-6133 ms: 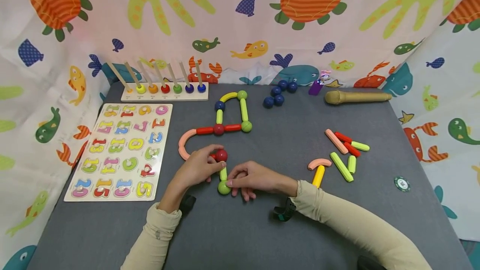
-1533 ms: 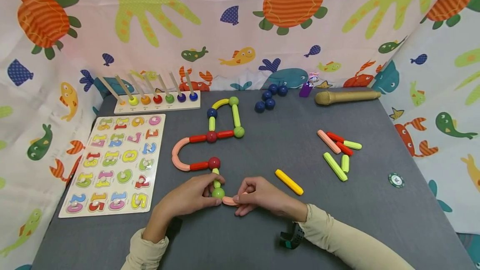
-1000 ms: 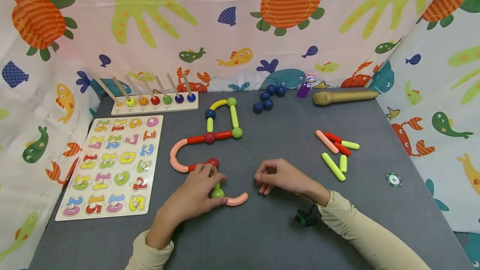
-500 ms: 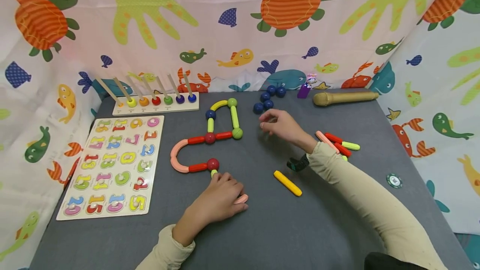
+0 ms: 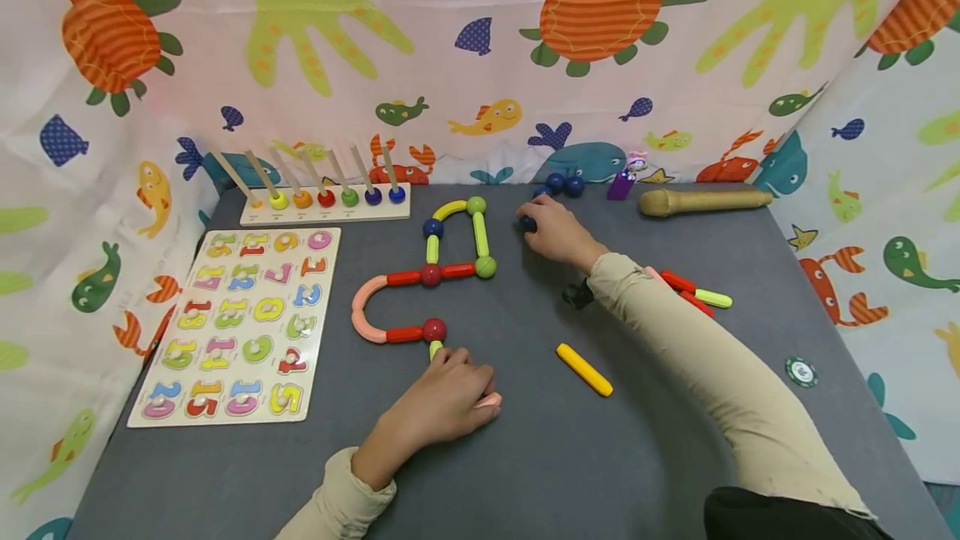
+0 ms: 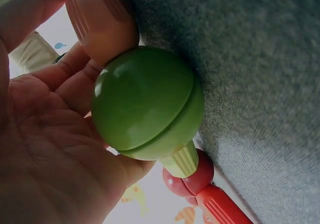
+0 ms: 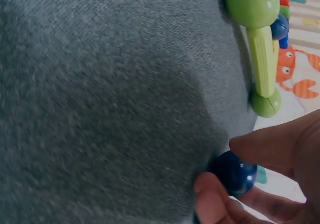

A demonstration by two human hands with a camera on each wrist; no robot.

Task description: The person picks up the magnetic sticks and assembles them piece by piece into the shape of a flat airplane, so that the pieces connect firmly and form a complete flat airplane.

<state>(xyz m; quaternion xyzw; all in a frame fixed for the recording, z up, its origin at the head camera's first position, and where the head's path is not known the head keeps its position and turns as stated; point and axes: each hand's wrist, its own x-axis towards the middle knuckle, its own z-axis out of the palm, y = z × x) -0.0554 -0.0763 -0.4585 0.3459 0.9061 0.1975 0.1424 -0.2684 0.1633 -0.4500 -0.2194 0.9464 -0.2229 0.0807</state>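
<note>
My left hand (image 5: 446, 402) pinches a curved peach stick (image 6: 102, 22) low over the table. That stick meets a green magnetic ball (image 6: 145, 102), which lies beside the palm and is hidden under the hand in the head view. A short light-green stick (image 6: 181, 161) joins the green ball to a red ball (image 5: 435, 330) in a winding chain of sticks and balls. At the back, my right hand (image 5: 558, 233) holds a dark blue ball (image 7: 235, 173) between thumb and fingers. Behind it sit other blue balls (image 5: 574, 187).
A yellow stick (image 5: 584, 370) lies between the arms. Loose red sticks (image 5: 678, 280) and a light-green one (image 5: 713, 298) are partly behind the right sleeve. A number puzzle board (image 5: 320, 340), a peg stand (image 5: 326, 212), a toy microphone (image 5: 705, 201) and a chip (image 5: 801, 372) lie around.
The right hand set the curved peach stick against the green ball, let go and moved back to the blue balls, taking one. The left hand shifted right from the green ball onto the peach stick.
</note>
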